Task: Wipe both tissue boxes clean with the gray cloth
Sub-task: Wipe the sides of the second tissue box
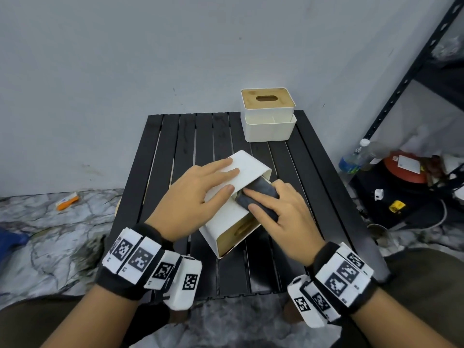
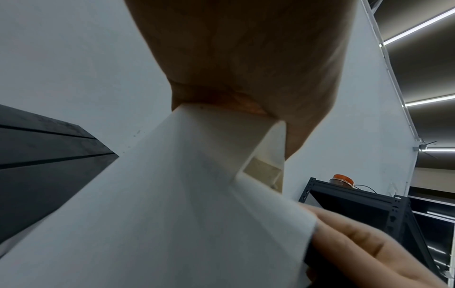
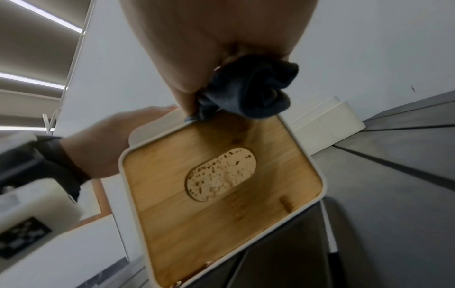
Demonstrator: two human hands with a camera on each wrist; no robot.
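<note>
A white tissue box [image 1: 221, 217] lies tipped on its side in the middle of the black slatted table [image 1: 175, 146], its wooden lid [image 3: 221, 194] facing me. My left hand [image 1: 226, 177] rests flat on its upper face, fingers straight and thumb against the adjoining side; the left wrist view shows the palm [image 2: 246, 58] over the box's corner [image 2: 172, 194]. My right hand [image 1: 266, 204] grips the bunched gray cloth [image 1: 265, 189] and presses it onto the box's right upper edge; the cloth [image 3: 248, 91] sits at the lid's rim. The second tissue box [image 1: 268, 114] stands upright at the table's far right.
A black metal shelf [image 1: 401, 91] stands to the right, with a plastic bottle [image 1: 356, 154] and clutter on the floor beside it. An orange object [image 1: 66, 200] lies on the marble floor at left. A grey wall runs behind the table.
</note>
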